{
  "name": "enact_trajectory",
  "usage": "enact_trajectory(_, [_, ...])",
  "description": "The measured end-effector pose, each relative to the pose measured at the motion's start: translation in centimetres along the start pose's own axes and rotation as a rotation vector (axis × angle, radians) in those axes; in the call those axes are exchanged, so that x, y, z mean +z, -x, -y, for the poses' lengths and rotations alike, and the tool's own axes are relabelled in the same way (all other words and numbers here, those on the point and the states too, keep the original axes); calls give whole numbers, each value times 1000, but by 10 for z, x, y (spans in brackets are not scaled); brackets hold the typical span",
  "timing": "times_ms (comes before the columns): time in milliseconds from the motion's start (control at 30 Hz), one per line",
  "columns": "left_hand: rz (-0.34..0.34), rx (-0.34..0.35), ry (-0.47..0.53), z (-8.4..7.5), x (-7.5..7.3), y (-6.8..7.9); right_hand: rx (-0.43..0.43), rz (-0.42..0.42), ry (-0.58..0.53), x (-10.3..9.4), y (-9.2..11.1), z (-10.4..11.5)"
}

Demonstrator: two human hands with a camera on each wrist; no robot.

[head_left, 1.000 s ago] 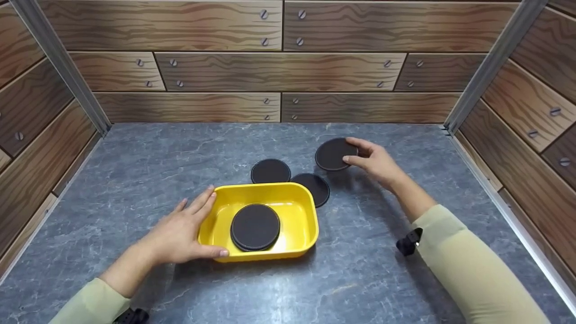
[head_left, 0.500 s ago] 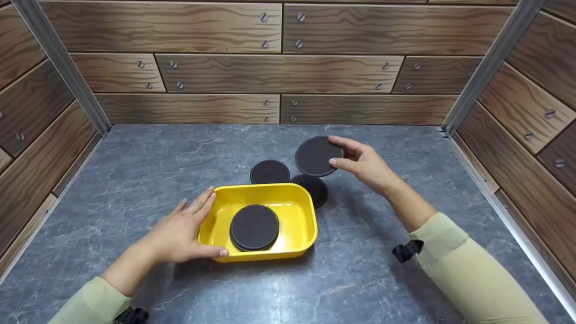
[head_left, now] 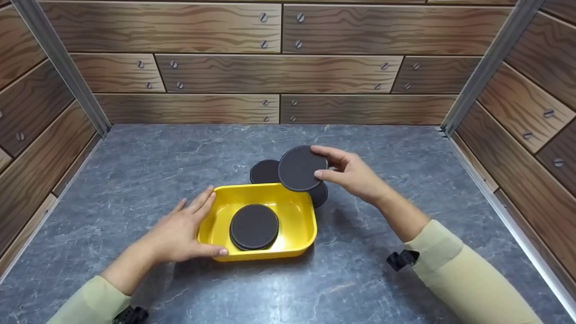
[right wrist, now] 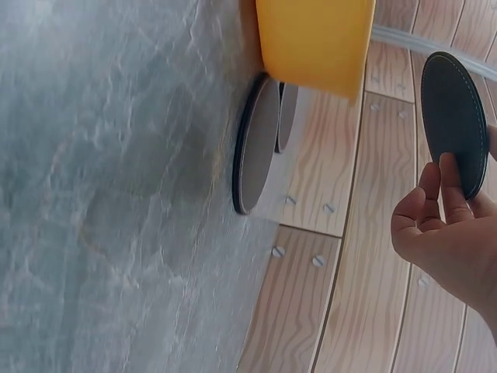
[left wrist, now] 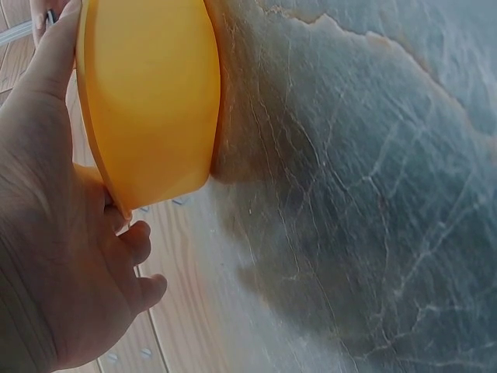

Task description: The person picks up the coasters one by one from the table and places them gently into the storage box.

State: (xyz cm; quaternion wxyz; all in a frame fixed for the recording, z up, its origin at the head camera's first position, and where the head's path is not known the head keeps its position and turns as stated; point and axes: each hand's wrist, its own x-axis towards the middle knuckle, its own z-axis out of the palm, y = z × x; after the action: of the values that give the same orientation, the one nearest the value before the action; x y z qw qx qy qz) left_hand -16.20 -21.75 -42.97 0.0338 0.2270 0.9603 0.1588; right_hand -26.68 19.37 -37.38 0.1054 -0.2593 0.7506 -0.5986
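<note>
In the head view a yellow plastic bin [head_left: 294, 225] stands on the table. My left hand [head_left: 173, 236] holds its left end, thumb on the near rim and fingers at the far left corner. A small stack of round black coasters [head_left: 254, 227] lies inside the bin. My right hand [head_left: 355, 177] pinches another round coaster [head_left: 300, 168] between thumb and fingers, above the bin's far right corner. Stitching along this coaster's edge shows in the right wrist view, where the bin's outer wall [right wrist: 314, 43] is also visible.
Behind the bin lie a black coaster [head_left: 263, 172] and, at its far right corner, another coaster [head_left: 320, 195], both partly hidden. The grey marbled table [head_left: 382, 288] is bounded by wood-patterned walls [head_left: 189, 72] at the back and sides.
My right hand has carried the coaster leftward and nearer, from right of the bin to over its far right corner. The left hand and bin have stayed in place.
</note>
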Motion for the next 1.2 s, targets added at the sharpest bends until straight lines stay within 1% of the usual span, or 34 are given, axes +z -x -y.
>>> enact_trajectory(333, [-2,-3,-11,0,-2,0,-5,86,46,23,6,-3])
enact_trajectory(500, [-7,13,-4,0,-2,0,-8,122,50,34,8,-6])
enact_trajectory(667, [2,6,-8,0,-2,1,-37,169,80,47,6,-10])
enact_trajectory(900, [0,0,-6,0,-2,0,-39,194,197,70,-2,-9])
enact_trajectory(1033, [2,-1,-3,0,-2,1,-42,221,246,80,-6,-9])
enact_trajectory(1200, [-8,18,-7,0,-3,1,-59,243,298,89,-9,-12])
